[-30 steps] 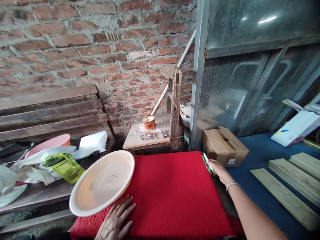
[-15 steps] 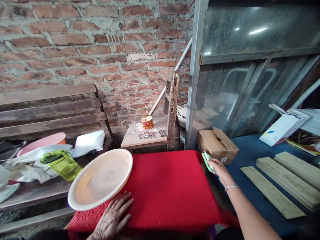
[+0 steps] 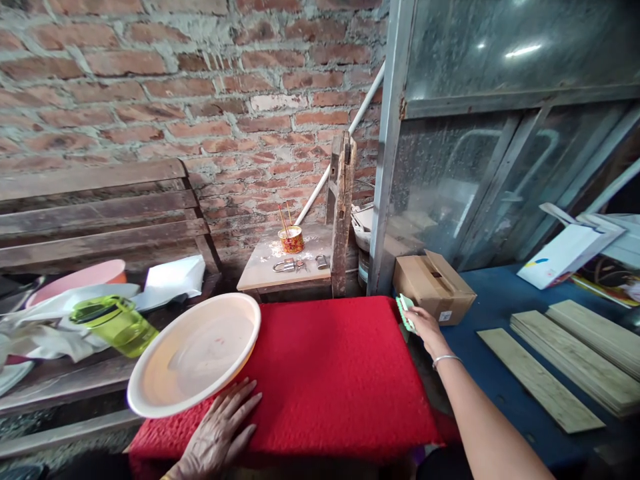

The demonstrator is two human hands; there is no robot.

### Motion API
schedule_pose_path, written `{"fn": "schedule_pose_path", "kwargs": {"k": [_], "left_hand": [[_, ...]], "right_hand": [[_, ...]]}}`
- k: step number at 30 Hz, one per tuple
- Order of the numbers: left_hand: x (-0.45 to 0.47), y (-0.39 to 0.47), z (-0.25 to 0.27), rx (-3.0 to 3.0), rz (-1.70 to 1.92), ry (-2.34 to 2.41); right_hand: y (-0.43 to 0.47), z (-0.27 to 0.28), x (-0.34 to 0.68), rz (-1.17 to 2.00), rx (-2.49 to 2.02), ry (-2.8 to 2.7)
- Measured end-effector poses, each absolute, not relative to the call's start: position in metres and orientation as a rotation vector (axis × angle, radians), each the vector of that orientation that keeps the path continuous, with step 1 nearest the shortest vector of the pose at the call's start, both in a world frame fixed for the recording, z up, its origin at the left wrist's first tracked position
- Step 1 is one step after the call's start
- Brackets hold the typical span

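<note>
Your right hand (image 3: 425,328) grips the green brush (image 3: 406,312) by the far right corner of the red cloth (image 3: 330,373); your left hand (image 3: 223,420) lies flat on the cloth, ungripped, fingers extended, just beside the basin (image 3: 197,357)

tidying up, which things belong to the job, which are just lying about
Likely job:
mint-green plastic brush, in right hand
fuzzy red cloth, under left hand
maybe round cream plastic basin

Apparently lying about:
translucent lime-green bottle
brown cardboard box
flat pale planks
</note>
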State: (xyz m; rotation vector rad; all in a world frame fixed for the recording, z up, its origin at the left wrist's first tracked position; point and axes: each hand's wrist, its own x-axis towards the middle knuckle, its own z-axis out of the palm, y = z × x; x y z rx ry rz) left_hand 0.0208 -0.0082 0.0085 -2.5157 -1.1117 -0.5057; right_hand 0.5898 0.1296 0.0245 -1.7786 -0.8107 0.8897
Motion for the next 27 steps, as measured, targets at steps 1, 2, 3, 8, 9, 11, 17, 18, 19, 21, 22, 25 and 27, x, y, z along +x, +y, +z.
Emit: {"fn": "schedule_pose_path", "kwargs": {"k": [1,2,3,8,9,11,17,18,19,21,22,25,27], "left_hand": [[0.021,-0.008,0.009,-2.519,-0.506,-1.111],[0.020,-0.009,0.009,-2.521,-0.499,-1.114],[0.020,-0.009,0.009,-2.522,-0.486,-1.115],[0.022,-0.008,0.014,-2.484,-0.412,-1.061],[0.023,-0.008,0.016,-2.480,-0.403,-1.047],[0.025,-0.008,0.019,-2.484,-0.384,-1.038],[0.029,-0.009,0.019,-2.504,-0.389,-1.072],[0.029,-0.009,0.018,-2.516,-0.403,-1.090],[0.029,-0.009,0.017,-2.530,-0.418,-1.108],[0.029,-0.009,0.014,-2.550,-0.446,-1.131],[0.029,-0.009,0.013,-2.555,-0.454,-1.135],[0.029,-0.008,0.012,-2.562,-0.460,-1.132],[0.029,-0.008,0.011,-2.557,-0.471,-1.116]], "right_hand": [[0.134,0.023,0.586,0.901,-1.775,-0.811],[0.138,0.022,0.583,0.914,-1.773,-0.813],[0.141,0.021,0.580,0.928,-1.771,-0.818],[0.141,0.014,0.577,1.016,-1.789,-0.864],[0.137,0.013,0.579,1.039,-1.800,-0.877],[0.124,0.012,0.585,1.093,-1.824,-0.919],[0.066,0.021,0.616,1.163,-2.012,-1.043],[0.056,0.025,0.622,1.149,-2.048,-1.045],[0.047,0.030,0.628,1.127,-2.073,-1.041],[0.029,0.043,0.635,1.036,-2.092,-1.045],[0.021,0.051,0.635,0.960,-2.091,-1.069],[-0.002,0.072,0.611,0.653,-2.050,-1.250],[-0.018,0.079,0.577,0.511,-1.990,-1.420]]}}
